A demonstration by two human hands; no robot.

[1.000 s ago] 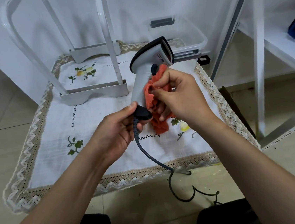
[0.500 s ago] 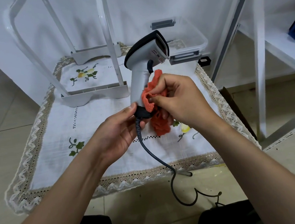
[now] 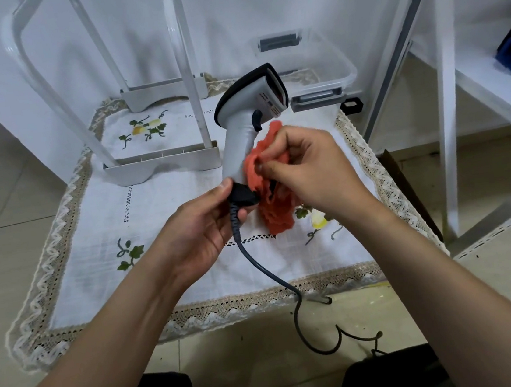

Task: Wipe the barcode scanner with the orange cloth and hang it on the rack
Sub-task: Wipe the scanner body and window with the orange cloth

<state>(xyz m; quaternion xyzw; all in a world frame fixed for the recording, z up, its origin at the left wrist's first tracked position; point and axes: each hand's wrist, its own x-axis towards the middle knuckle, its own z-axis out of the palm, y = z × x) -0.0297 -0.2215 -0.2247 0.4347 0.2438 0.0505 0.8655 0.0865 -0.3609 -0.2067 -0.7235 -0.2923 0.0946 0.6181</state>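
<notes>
Above the middle of the cloth-covered tabletop [image 3: 94, 243], the left hand [image 3: 201, 228] pinches the black base of the white pistol-shaped barcode scanner [image 3: 246, 124], steadying it upright so the right hand [image 3: 305, 168], closed around the crumpled orange cloth [image 3: 267, 198], can rub its grip. The white tubular rack [image 3: 161, 162] stands toward the far edge, empty.

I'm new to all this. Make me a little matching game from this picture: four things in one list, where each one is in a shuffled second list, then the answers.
Things:
1. barcode scanner
2. orange cloth
3. clear plastic box
4. rack

Places:
A. standing on the embroidered tablecloth, nothing hung on it
B. bunched in the right hand, against the scanner's handle
C. held upright by its dark base in the left hand
D. at the far edge of the table, behind the scanner

Pairs: 1-C, 2-B, 3-D, 4-A
</notes>
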